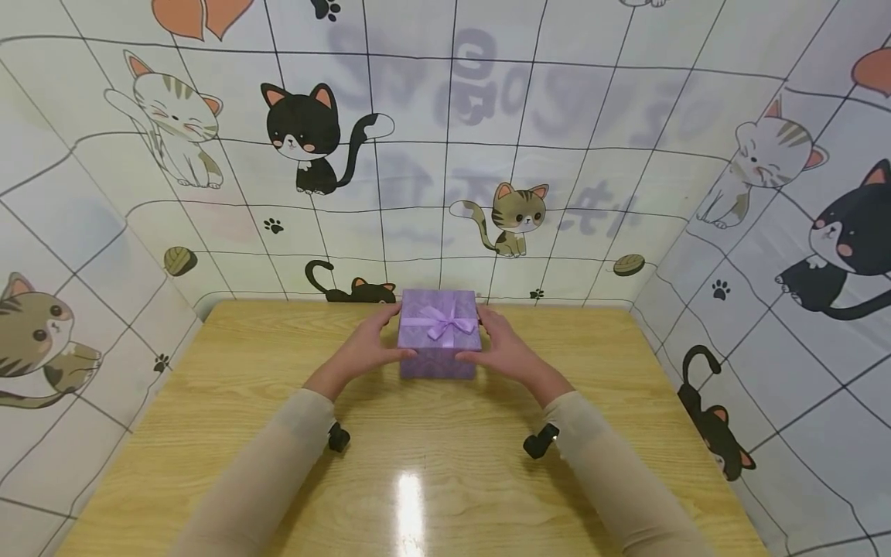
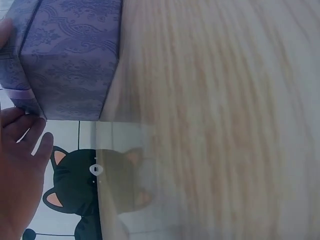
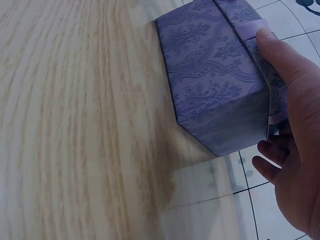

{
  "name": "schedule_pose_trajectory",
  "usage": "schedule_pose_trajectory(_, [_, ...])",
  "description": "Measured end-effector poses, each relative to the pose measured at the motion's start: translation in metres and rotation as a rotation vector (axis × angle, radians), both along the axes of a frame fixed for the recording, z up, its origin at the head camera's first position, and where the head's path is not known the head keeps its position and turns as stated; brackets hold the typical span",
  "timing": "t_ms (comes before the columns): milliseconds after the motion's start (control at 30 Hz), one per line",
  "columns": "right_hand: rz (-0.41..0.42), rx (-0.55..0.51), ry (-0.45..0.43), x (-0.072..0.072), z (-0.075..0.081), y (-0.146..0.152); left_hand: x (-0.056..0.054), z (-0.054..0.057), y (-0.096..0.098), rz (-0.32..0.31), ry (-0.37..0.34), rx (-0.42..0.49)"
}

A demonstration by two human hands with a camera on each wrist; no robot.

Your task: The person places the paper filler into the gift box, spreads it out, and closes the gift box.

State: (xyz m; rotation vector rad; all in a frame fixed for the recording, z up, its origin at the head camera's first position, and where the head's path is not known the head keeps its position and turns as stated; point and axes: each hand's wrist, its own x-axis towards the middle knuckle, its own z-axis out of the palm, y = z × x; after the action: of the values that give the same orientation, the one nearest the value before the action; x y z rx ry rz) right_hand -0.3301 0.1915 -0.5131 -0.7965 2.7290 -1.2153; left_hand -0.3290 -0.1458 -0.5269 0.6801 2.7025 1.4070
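A purple gift box (image 1: 437, 365) with a damask-like pattern is at the far edge of the table, in the middle of the head view. Its lid (image 1: 420, 304) is on, crossed by a lilac ribbon with a bow (image 1: 443, 325) on top. My left hand (image 1: 365, 344) holds the box at the lid's left side, thumb at the front corner. On the opposite side my right hand (image 1: 513, 350) grips the lid, its thumb on the front. In the right wrist view that thumb lies against the ribbon band (image 3: 252, 29), and the other fingers reach round behind the lid.
The wooden table (image 1: 445, 433) stretches from the box toward me, with a bright reflection near its front. A white cloth backdrop (image 1: 418, 178) with cartoon cats and grid lines rises behind and on both sides. Small black devices (image 1: 339, 438) sit at both wrists.
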Motion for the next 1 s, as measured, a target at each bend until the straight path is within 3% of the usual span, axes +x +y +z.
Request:
schedule_pose_trajectory(233, [0.01, -0.038, 0.01, 0.001, -0.007, -0.003, -0.002, -0.003, 0.0, -0.049, 0.024, 0.039])
schedule_pose_trajectory(700, [0.027, -0.062, -0.028, -0.001, -0.009, 0.001, 0.002, -0.005, 0.002, -0.026, 0.007, 0.009])
schedule_pose_trajectory(867, [0.018, 0.007, -0.073, 0.003, -0.004, 0.008, 0.007, -0.001, -0.003, -0.031, -0.007, -0.04])
schedule_pose_trajectory(1000, [-0.009, 0.099, -0.105, 0.008, 0.004, 0.028, 0.008, 0.006, -0.019, -0.039, -0.018, -0.105])
